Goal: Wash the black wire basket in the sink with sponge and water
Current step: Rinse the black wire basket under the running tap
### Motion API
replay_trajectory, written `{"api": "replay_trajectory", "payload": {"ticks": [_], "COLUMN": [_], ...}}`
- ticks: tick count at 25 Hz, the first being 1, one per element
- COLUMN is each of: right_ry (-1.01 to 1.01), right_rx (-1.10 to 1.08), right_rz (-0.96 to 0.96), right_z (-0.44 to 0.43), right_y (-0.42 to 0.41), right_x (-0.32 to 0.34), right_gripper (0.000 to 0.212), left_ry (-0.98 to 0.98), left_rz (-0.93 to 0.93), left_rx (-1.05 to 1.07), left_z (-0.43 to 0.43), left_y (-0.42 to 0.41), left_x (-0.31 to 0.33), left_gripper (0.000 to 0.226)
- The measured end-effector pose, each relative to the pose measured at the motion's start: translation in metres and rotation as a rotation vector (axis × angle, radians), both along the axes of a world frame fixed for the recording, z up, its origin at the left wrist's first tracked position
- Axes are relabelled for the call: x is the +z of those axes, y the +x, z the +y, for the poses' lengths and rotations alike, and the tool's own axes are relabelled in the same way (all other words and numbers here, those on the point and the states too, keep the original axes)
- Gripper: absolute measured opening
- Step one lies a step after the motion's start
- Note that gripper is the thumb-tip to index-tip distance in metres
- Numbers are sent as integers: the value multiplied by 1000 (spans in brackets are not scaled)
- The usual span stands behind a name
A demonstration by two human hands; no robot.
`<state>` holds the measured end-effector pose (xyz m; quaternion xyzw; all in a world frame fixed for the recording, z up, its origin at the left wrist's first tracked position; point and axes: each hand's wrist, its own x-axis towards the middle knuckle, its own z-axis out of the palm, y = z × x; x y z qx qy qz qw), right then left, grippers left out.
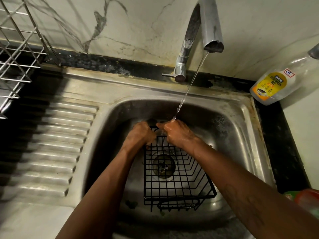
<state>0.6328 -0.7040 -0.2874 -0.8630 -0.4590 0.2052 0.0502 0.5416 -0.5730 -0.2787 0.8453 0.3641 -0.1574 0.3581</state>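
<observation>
– One item to enter: black wire basket (pixel 179 180), square grid, open top. Location?
– Inside the stainless steel sink (pixel 241 128), directly over the round steel drain (pixel 163 167), which shows through the mesh. The rim beyond the drain is held up and the near end sits low. Whether the near end touches the basin floor, I cannot tell.
– Holders?
– Two. Left hand (pixel 140 134): fingers curled round the left corner of the rim beyond the drain. Right hand (pixel 176 133): just beside it, clenched on the same rim, wet. A thin water stream (pixel 191 83) from the curved chrome tap (pixel 209 26) lands on its knuckles.
– Handling class?
– Judged light: thin wire, mostly air. Stiff, since the welded grid should keep its shape under scrubbing. The wet coated wire is likely slippery, and narrow bars would bite into fingers squeezed hard. Not fragile, though it would clatter on the steel.
– Recommended hold?
– The rim wire, or a corner where bars cross, with fingers hooked through the mesh and not pinching a single bar. One hand steadies at the rim, leaving the other for scrubbing.
– Sponge?
– None seen.
– Other stock?
– Clear dishwash gel bottle with yellow label (pixel 271 85), on the dark desk (pixel 283 135) beyond and right of the drain. Steel wire rack (pixel 20 66), beyond and far left of the drain.
</observation>
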Motion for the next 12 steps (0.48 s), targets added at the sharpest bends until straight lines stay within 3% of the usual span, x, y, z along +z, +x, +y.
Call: {"api": "replay_trajectory", "payload": {"ticks": [2, 6, 9, 12], "right_ry": [-20, -197, -246, -275], "right_rx": [-49, -47, -72, -102], "right_rz": [26, -245, -217, -144], "right_z": [-1, 2, 8, 16], "right_y": [-1, -4, -6, -8], "right_x": [3, 5, -3, -6], "right_gripper": [42, 54, 34, 57], "left_ry": [-2, 7, 2, -6], "left_rz": [9, 34, 82, 68], "left_rx": [4, 32, 53, 41], "left_z": [1, 1, 1, 0], "left_y": [-1, -1, -2, -5], "left_x": [2, 2, 1, 4], "left_gripper": [12, 14, 24, 29]}}
